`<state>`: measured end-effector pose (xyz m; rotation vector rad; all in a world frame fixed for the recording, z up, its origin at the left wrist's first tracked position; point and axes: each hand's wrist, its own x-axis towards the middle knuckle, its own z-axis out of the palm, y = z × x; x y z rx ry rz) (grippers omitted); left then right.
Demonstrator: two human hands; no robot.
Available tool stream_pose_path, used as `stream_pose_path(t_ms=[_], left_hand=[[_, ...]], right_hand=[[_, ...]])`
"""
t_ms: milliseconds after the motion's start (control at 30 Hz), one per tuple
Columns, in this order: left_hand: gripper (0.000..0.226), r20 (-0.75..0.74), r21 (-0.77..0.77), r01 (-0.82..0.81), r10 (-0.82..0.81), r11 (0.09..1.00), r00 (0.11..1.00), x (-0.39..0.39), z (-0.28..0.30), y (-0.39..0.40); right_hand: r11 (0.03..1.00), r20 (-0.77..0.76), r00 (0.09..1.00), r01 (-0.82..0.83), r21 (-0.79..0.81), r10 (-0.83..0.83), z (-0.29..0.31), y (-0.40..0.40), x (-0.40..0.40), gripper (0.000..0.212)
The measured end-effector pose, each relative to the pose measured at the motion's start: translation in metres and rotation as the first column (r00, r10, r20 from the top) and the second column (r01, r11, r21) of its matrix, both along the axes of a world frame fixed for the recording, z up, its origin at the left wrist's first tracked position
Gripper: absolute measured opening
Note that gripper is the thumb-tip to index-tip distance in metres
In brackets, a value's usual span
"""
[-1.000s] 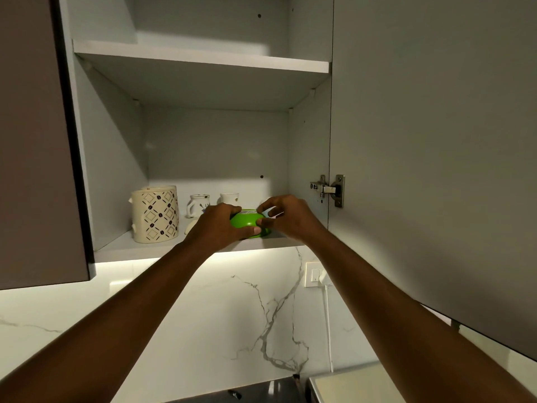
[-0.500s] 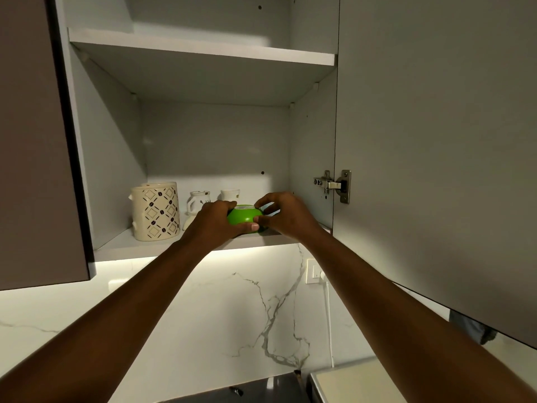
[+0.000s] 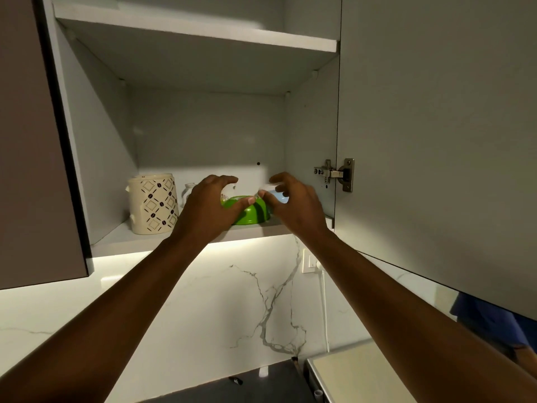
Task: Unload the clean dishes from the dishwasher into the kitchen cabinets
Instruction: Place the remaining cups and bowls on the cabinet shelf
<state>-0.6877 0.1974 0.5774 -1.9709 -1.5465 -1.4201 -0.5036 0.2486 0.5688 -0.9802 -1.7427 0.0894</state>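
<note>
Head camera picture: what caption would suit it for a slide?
Both hands open beside a green bowl on the cabinet shelf.

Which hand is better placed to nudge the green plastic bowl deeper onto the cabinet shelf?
Probably the left hand: its thumb lies on the green plastic bowl rim, fingers arched above. The right hand hovers beside it, fingers spread.

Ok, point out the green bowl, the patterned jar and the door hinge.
green bowl (image 3: 252,214), head view, on its outer side wall.
patterned jar (image 3: 152,203), head view, on its front.
door hinge (image 3: 334,173), head view, on its metal arm.
</note>
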Motion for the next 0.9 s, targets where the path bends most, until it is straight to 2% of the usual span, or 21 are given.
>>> stream_pose_path(t_ms=[200,367,633,900], left_hand=[[0.060,-0.053,0.049,0.060,-0.057,0.997,0.997,-0.002,-0.015,-0.005],[0.060,-0.084,0.119,0.086,-0.076,0.989,0.994,0.001,-0.032,-0.020],[0.068,-0.261,0.081,-0.041,0.061,0.996,0.963,0.031,-0.044,-0.070],[0.062,-0.175,0.049,-0.110,0.117,0.993,0.978,0.077,-0.051,-0.152]], right_hand=[[0.990,-0.021,0.997,0.082,0.111,-0.080,-0.015,-0.011,-0.001,0.060],[0.967,-0.088,0.983,0.176,0.184,-0.163,-0.032,-0.028,0.009,0.054],[0.952,-0.114,0.972,0.226,0.205,-0.206,-0.040,-0.091,0.040,0.043],[0.967,-0.146,0.978,0.178,0.183,-0.152,-0.048,-0.165,0.098,0.047]])
